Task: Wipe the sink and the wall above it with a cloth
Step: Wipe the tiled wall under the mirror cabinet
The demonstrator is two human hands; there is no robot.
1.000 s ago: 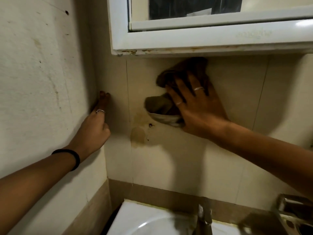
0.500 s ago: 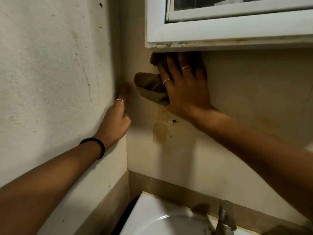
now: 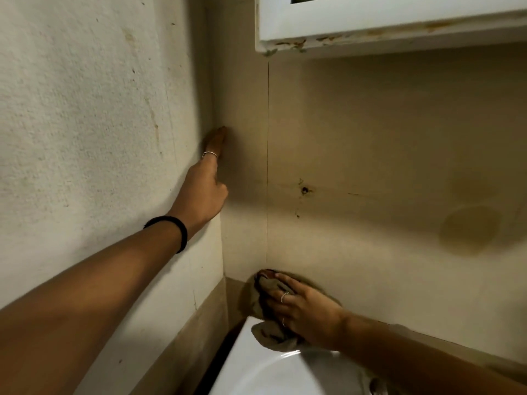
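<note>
My right hand (image 3: 306, 312) presses a crumpled brown cloth (image 3: 269, 332) flat against the bottom of the beige tiled wall (image 3: 370, 132), just above the back left corner of the white sink (image 3: 256, 369). Part of the cloth hangs over the sink's rim. My left hand (image 3: 204, 183) rests flat against the side wall (image 3: 85, 109) near the corner, fingers stretched upward, holding nothing. A black band circles that wrist. Both hands wear rings.
A white cabinet (image 3: 385, 21) with a stained lower edge hangs above the tiled wall at the top right. A small hole (image 3: 304, 190) and a round brownish stain (image 3: 470, 228) mark the tiles. A darker tile band (image 3: 199, 332) runs along the wall's base.
My right hand has slid the cloth down the wall, from just under the cabinet to the sink's back edge. My left hand stays braced on the side wall. The view has shifted left.
</note>
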